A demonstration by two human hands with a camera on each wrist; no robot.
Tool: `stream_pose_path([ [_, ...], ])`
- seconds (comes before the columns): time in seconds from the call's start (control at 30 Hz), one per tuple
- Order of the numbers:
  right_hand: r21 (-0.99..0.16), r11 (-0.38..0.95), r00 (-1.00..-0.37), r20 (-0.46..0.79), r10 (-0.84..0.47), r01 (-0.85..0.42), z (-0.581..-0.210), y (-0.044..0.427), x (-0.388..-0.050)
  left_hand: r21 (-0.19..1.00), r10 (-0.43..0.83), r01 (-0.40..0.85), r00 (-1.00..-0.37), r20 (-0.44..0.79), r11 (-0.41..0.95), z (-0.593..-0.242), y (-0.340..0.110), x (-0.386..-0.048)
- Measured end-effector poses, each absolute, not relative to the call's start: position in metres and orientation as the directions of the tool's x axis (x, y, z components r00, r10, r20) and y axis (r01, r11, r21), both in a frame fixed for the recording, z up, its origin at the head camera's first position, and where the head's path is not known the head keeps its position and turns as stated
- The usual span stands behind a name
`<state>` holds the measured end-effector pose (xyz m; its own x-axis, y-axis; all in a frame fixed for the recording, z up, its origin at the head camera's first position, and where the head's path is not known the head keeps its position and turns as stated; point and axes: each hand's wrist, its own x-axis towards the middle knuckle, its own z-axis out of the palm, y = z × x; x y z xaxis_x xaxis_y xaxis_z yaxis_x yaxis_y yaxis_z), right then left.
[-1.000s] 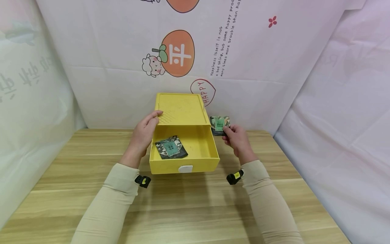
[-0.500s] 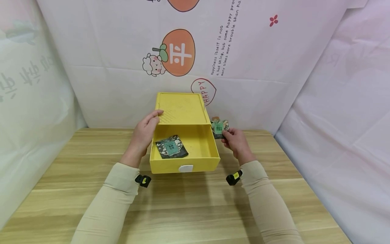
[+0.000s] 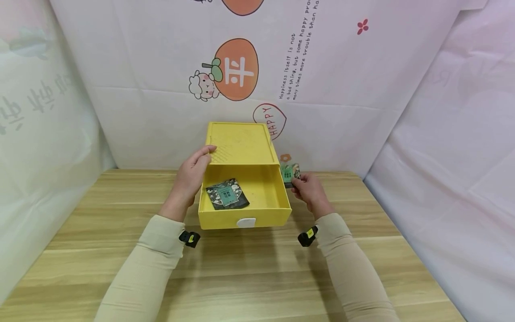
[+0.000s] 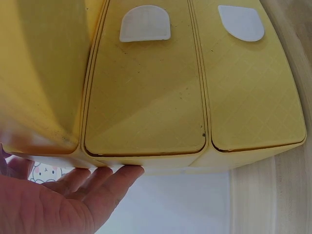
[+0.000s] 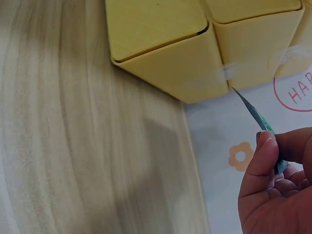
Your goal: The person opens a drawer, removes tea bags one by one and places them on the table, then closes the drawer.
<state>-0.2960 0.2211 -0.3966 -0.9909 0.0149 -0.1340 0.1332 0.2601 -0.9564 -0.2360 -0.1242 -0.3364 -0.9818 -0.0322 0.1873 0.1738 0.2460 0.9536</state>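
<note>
A yellow drawer unit (image 3: 241, 143) stands against the back cloth with its top drawer (image 3: 265, 190) pulled out. Inside that drawer, toward its left, lies a dark packet with a green label (image 3: 228, 195). The left hand (image 3: 188, 181) grips the unit's upper left side, thumb on the top edge; in the left wrist view its fingers (image 4: 114, 183) lie along the side wall. Beside the unit's right side, the right hand (image 3: 313, 192) pinches a second dark and green packet (image 3: 288, 174), seen nearly edge-on in the right wrist view (image 5: 258, 116) between thumb and fingers.
Two closed lower drawers with white tabs (image 4: 241, 22) show in the left wrist view. A wood-grain table (image 3: 241, 277) lies under the unit. Printed white cloth (image 3: 330, 67) hangs behind, and more white cloth hangs at both sides.
The right hand has moved slightly down and left with its packet, which now sits lower beside the unit and is partly hidden by it. The left hand and the open drawer have hardly moved.
</note>
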Motion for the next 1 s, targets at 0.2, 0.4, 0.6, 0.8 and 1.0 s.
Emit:
stream_pose_path([
  [0.2,-0.952,0.275,-0.990,-0.135,0.025,0.137,-0.401,0.219,-0.297,0.953,-0.038,0.174,-0.981,0.189,0.247,-0.336,-0.124,-0.237],
  [0.4,-0.945,0.295,-0.990,-0.136,0.034,0.140,-0.410,0.217,-0.300,0.953,-0.032,0.179,-0.981,0.193,0.243,-0.337,-0.124,-0.236],
  [0.6,-0.931,0.331,-0.988,-0.149,0.050,0.157,-0.421,0.218,-0.304,0.955,-0.035,0.177,-0.981,0.190,0.239,-0.338,-0.124,-0.238],
  [0.8,-0.909,0.373,-0.983,-0.177,0.054,0.184,-0.426,0.220,-0.304,0.954,-0.036,0.176,-0.981,0.190,0.244,-0.338,-0.124,-0.238],
  [1.0,-0.886,0.415,-0.978,-0.193,0.072,0.206,-0.430,0.222,-0.305,0.952,-0.034,0.183,-0.980,0.197,0.246,-0.338,-0.124,-0.238],
])
